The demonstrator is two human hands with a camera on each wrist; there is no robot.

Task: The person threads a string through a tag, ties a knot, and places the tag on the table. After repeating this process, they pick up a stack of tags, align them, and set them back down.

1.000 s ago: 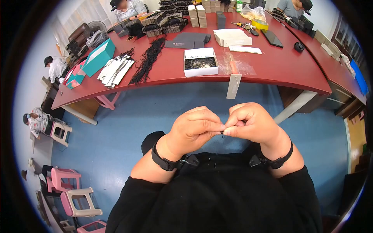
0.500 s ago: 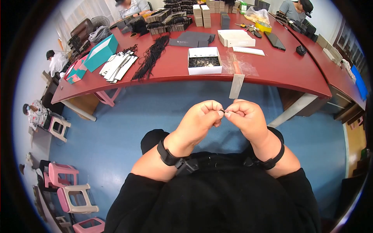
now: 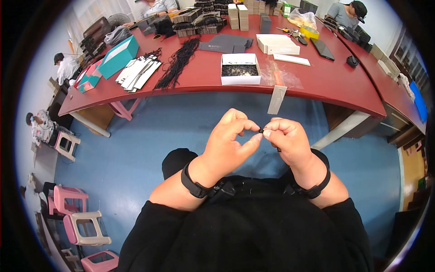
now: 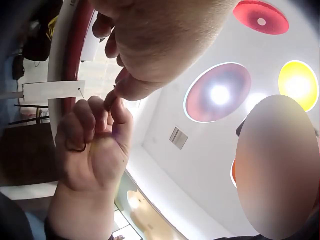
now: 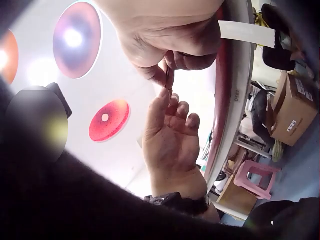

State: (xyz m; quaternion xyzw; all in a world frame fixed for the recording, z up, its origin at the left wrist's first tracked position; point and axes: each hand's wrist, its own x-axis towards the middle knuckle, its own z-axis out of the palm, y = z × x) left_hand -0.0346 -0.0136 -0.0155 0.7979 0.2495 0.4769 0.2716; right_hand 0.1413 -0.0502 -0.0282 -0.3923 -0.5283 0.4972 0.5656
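Note:
In the head view my left hand [image 3: 226, 143] and right hand [image 3: 290, 140] meet in front of my body, above the floor. Between their fingertips is a small piece of thin black cord [image 3: 261, 130]. My right thumb and index finger pinch it. The left thumb and index finger close on it from the other side, with a rounded gap behind their tips. A dark loop of the cord [image 4: 75, 147] shows against the curled right fingers in the left wrist view. Most of the cord is hidden by the fingers.
A red table [image 3: 208, 88] stands ahead. On it are a white box [image 3: 241, 80] of small dark pieces, a bundle of black cords [image 3: 180, 63], white tags [image 3: 138, 75] and a phone [image 3: 322, 50]. A pale strip [image 3: 277, 99] hangs over the front edge. Stools [image 3: 88, 229] stand left.
Both hands have risen slightly from their earlier place. The left fingers have spread into a rounder pinch, and the black piece between the fingertips looks more bunched than half a second ago.

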